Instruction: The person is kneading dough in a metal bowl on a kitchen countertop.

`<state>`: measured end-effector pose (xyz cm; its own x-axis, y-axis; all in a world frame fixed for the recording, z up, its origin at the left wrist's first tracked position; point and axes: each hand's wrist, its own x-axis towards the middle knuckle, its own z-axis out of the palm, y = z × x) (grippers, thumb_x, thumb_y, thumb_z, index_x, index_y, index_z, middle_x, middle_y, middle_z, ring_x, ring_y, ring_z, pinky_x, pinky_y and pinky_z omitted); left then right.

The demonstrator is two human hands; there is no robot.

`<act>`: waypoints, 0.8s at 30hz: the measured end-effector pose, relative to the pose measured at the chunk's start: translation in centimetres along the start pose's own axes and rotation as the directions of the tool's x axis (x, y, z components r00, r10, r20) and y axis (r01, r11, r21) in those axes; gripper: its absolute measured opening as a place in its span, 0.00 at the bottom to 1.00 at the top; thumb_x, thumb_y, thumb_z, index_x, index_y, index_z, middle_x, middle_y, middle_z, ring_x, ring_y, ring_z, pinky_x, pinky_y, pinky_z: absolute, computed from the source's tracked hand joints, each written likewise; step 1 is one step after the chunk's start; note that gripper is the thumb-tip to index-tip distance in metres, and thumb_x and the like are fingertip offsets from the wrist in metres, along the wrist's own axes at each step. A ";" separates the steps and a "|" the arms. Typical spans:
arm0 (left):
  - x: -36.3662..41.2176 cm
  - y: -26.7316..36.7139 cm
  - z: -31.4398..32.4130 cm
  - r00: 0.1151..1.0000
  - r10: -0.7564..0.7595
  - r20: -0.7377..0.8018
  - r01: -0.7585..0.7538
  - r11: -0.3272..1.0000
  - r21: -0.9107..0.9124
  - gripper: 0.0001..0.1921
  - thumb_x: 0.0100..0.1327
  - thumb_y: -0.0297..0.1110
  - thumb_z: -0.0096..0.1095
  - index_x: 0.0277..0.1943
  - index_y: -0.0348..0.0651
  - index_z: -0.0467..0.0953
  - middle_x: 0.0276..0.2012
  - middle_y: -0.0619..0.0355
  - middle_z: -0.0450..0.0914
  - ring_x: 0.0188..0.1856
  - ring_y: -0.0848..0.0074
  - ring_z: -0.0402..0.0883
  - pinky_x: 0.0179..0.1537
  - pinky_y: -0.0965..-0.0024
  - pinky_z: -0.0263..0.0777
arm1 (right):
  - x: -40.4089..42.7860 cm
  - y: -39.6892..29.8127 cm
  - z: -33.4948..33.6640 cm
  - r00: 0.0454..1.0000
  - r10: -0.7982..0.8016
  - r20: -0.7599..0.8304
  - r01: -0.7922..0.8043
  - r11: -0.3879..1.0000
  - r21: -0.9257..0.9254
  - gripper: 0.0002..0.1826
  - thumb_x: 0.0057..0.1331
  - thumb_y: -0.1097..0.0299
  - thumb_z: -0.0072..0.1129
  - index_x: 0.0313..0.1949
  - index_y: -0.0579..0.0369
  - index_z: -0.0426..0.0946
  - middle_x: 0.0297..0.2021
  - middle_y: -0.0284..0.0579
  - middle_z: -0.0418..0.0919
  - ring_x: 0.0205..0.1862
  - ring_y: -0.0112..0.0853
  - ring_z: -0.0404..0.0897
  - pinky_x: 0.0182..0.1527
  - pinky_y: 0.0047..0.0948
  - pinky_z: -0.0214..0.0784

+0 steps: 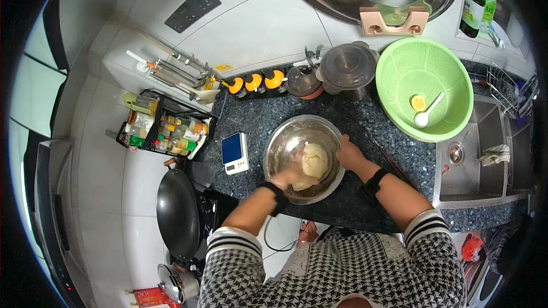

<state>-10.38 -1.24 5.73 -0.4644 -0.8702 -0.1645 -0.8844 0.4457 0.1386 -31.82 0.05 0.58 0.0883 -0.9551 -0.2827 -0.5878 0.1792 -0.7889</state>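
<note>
A pale ball of dough (314,160) sits in a stainless steel mixing bowl (284,132) on the dark stone counter. My left hand (295,175) is inside the bowl, blurred by motion, with its fingers curled against the near side of the dough. A smaller bit of dough shows below that hand; whether it joins the ball is hidden. Along the bowl's right side, my right hand (350,154) grips the rim. Smeared residue coats the bowl's inner wall.
Left of the bowl lies a digital kitchen scale (235,153). A green plastic basket (396,72) holding a white spoon and a yellow round piece stands back right, beside the sink (460,179). A wok (177,214) is at left, and lidded containers (346,66) stand behind.
</note>
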 end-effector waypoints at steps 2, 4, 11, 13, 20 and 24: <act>0.3 1.5 2.6 0.998 0.014 0.061 -0.008 0.996 -0.093 0.51 0.36 0.51 0.75 0.63 0.41 0.57 0.58 0.41 0.64 0.60 0.50 0.62 0.58 0.56 0.60 | 0.0 -0.2 0.1 1.000 -0.001 -0.021 0.001 1.000 0.019 0.21 0.61 0.71 0.43 0.49 0.75 0.55 0.33 0.67 0.75 0.36 0.54 0.77 0.37 0.45 0.70; 0.9 2.2 3.0 0.990 -0.040 0.133 0.046 0.998 -0.044 0.50 0.36 0.51 0.75 0.63 0.42 0.58 0.57 0.40 0.65 0.60 0.50 0.63 0.58 0.56 0.60 | -0.4 -0.8 -0.2 1.000 0.011 -0.019 -0.011 1.000 0.010 0.22 0.61 0.71 0.43 0.50 0.75 0.55 0.33 0.68 0.75 0.37 0.54 0.77 0.38 0.45 0.70; 2.2 2.2 -1.2 0.952 -0.098 0.291 0.134 0.985 -0.107 0.39 0.37 0.46 0.75 0.54 0.42 0.69 0.46 0.46 0.76 0.49 0.59 0.75 0.54 0.64 0.65 | -0.1 -0.1 0.3 0.999 -0.013 -0.043 0.013 1.000 0.004 0.21 0.60 0.71 0.44 0.50 0.72 0.55 0.35 0.69 0.75 0.39 0.55 0.77 0.39 0.46 0.69; 0.2 1.4 -3.3 0.990 -0.141 -0.023 0.132 0.963 -0.235 0.35 0.39 0.44 0.76 0.50 0.40 0.70 0.43 0.49 0.78 0.48 0.63 0.77 0.51 0.65 0.68 | 0.8 0.4 1.2 0.995 -0.047 -0.088 0.047 0.999 -0.002 0.21 0.60 0.71 0.44 0.49 0.72 0.55 0.35 0.69 0.75 0.39 0.55 0.77 0.39 0.46 0.69; -6.7 5.7 -30.1 0.402 -0.002 -0.916 -0.390 0.905 -0.173 0.18 0.49 0.23 0.64 0.46 0.34 0.74 0.42 0.54 0.78 0.43 0.72 0.77 0.47 0.67 0.72 | 0.6 1.7 0.2 0.995 -0.005 -0.096 0.005 1.000 -0.004 0.22 0.60 0.70 0.45 0.49 0.73 0.55 0.35 0.68 0.75 0.38 0.55 0.76 0.39 0.46 0.69; -7.3 4.6 -24.7 -0.010 -0.239 -0.971 -0.731 0.665 -0.156 0.19 0.63 0.26 0.51 0.56 0.33 0.63 0.52 0.49 0.70 0.50 0.66 0.73 0.52 0.63 0.69 | 0.4 0.7 0.2 0.998 0.021 -0.052 -0.022 1.000 -0.012 0.23 0.61 0.70 0.47 0.51 0.73 0.54 0.36 0.66 0.75 0.40 0.52 0.76 0.41 0.43 0.69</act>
<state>-9.84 2.00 31.66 0.2624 -0.3016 0.9166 -0.2409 0.8993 0.3649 -32.03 -0.17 -0.16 0.0335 -0.9621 -0.2707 -0.5992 0.1975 -0.7759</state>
